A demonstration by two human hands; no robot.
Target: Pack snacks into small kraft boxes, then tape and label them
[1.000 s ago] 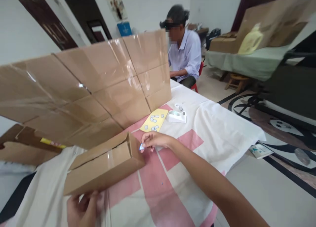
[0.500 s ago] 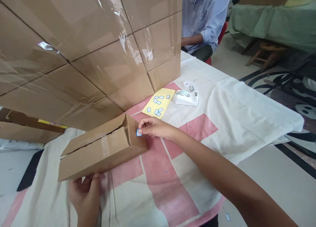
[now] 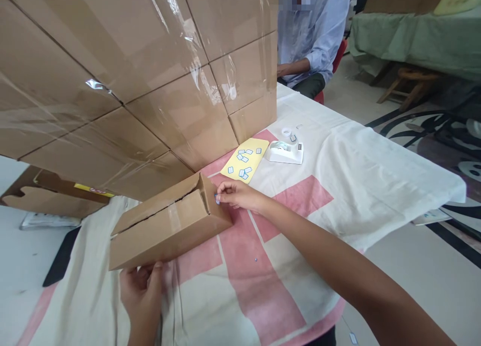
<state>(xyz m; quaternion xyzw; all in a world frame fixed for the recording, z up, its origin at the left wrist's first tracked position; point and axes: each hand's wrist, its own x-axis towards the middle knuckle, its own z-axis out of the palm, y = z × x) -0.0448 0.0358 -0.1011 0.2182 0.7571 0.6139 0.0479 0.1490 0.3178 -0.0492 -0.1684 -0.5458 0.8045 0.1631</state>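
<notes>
Brown carton (image 3: 161, 245), top seam clear-taped, lies toward the table (image 3: 278, 273)'s left edge. My right hand (image 3: 237, 194) pinches a blue label (image 3: 217, 199), illegible, at the carton's end; my left hand (image 3: 142, 287), fingers parted, meets its lower edge.

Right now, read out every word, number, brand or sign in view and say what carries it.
No text can be read.
Blue-edged labels on the yellow sheet: too small.
Pinched label in the right hand: too small, partly covered.
Loose label beside the white tape dispenser: too small.
Tag on the floor: too small.
Yellow strip at left: too blurred.
</notes>
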